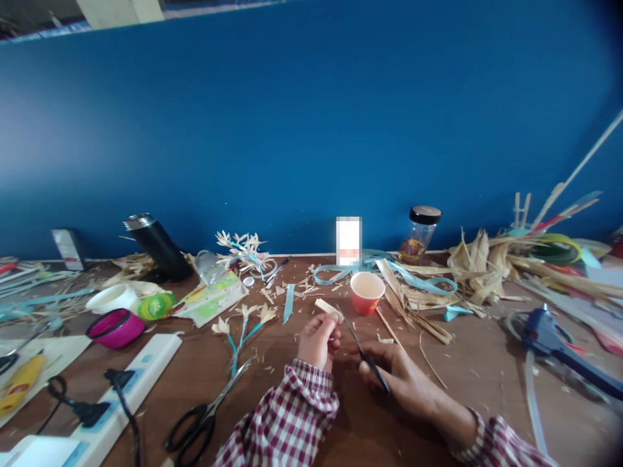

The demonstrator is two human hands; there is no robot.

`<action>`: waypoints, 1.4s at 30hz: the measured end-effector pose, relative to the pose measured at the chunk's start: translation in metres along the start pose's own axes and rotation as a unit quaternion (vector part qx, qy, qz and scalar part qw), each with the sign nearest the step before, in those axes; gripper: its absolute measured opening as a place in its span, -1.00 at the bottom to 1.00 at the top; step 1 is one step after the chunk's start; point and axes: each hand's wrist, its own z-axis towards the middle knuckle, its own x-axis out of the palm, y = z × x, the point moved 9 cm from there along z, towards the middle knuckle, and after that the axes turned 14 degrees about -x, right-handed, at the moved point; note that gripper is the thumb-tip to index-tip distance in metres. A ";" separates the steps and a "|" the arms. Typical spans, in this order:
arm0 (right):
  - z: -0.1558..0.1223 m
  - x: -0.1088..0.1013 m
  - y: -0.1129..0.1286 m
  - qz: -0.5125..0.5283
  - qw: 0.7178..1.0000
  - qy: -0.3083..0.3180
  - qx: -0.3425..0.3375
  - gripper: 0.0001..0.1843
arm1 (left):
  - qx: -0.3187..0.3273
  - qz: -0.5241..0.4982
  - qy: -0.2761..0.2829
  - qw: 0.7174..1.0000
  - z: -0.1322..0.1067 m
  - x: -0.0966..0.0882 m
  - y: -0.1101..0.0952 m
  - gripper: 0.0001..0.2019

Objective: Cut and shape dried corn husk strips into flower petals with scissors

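Between the thumb and fingers of my left hand (320,337) is a short pale strip of corn husk (329,309). My right hand (402,376) is closed on a pair of scissors (374,371) with black handles, seen nearly edge-on. Their blades point up and left, the tips close beside the husk strip; whether they touch it I cannot tell. A red paper cup (366,295) stands just beyond my hands. Left of them lie small husk flowers (246,318) on blue stems. A second pair of scissors (207,415) rests on the table by my left sleeve.
At the right are a blue glue gun (548,334) and a heap of dry husks (479,259). A lidded jar (419,233) and a black flask (158,246) stand at the back. A white power strip (160,357) with plugs lies left, near a pink tape roll (117,327).
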 end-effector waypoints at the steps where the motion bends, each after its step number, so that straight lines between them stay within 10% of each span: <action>1: 0.000 0.000 0.000 0.005 1.000 0.001 0.002 -0.58 | -0.001 0.002 0.000 1.000 -0.001 0.000 0.000 -0.68; 42: 0.002 0.004 0.002 0.027 0.999 0.018 0.022 -0.52 | -0.016 0.008 0.008 1.000 -0.005 0.004 0.000 -0.66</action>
